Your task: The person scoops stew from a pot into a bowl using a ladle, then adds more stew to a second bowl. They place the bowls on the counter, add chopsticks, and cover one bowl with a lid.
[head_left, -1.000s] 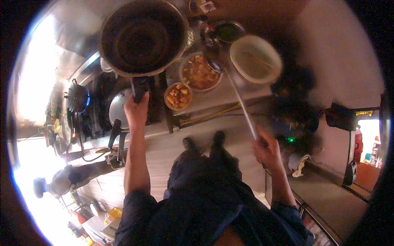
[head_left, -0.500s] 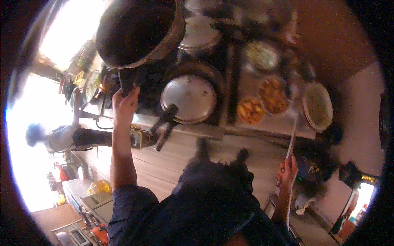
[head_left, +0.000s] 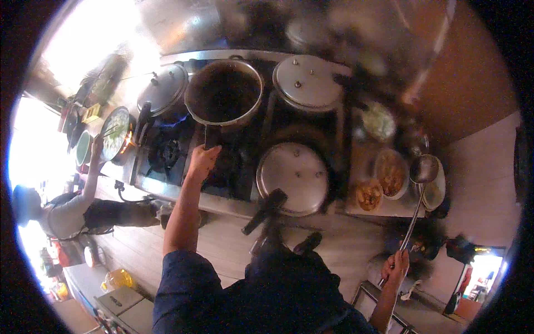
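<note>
My left hand point(head_left: 204, 161) is closed around the handle of a deep, dark-bottomed pot point(head_left: 225, 94) with no lid. The pot is above the middle of the stove, mouth facing up; whether it rests on the grate I cannot tell. My right hand point(head_left: 395, 267) grips the long shaft of a metal ladle point(head_left: 424, 168) whose bowl is over the right side counter. Just right of my left arm stands a lidded pressure cooker point(head_left: 295, 175), its black handle pointing toward me. Beyond it is a second lidded pressure cooker point(head_left: 308, 80).
Another lidded pot point(head_left: 162, 89) sits at the back left by a blue flame. A co-worker point(head_left: 67, 211) at far left reaches with chopsticks into a pan of greens point(head_left: 115, 133). Bowls of orange-brown food point(head_left: 390, 173) and a pale-green dish point(head_left: 378, 121) are on the right counter.
The pot, large and close to the view before, is now farther away and lower over the stove, still in my left hand. The ladle bowl, blurred before, shows clearly. The whole view has shifted.
</note>
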Tool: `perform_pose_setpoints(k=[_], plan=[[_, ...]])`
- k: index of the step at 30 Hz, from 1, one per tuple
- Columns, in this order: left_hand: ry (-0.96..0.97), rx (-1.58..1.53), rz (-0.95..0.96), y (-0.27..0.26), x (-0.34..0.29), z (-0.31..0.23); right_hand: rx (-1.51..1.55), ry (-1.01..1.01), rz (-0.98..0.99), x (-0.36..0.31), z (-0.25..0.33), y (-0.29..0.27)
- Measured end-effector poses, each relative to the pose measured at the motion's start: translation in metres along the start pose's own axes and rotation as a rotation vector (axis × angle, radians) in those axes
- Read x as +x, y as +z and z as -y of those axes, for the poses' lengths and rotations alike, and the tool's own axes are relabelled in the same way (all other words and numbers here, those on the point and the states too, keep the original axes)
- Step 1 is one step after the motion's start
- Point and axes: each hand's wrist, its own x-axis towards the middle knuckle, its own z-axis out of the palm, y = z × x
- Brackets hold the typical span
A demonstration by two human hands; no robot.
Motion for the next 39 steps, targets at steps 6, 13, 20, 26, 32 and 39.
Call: perform_pose_setpoints(k=[6,13,20,26,32,39], plan=[[-0.058,-0.081,0.046,-0.001,0.047,0.027,-0.06,-0.044,-0.029,-0.023,0.006,0.01],[-0.045,-0.15,0.047,-0.008,0.057,0.04,0.023,-0.018,0.027,-0.035,0.003,0.018],[-0.389,0.218,0.488,-0.021,-0.097,0.095,0.202,0.071,0.225,-0.036,-0.009,0.028],[-0.265,0.157,0.668,0.056,-0.173,0.101,0.142,0.148,0.395,-0.042,-0.009,0.069],[-0.316,0.298,0.464,0.079,-0.175,0.091,0.097,0.133,0.489,-0.055,-0.01,0.097],[-0.063,0.066,0.116,0.054,-0.189,0.033,-0.077,0.258,0.646,-0.049,-0.059,0.087]])
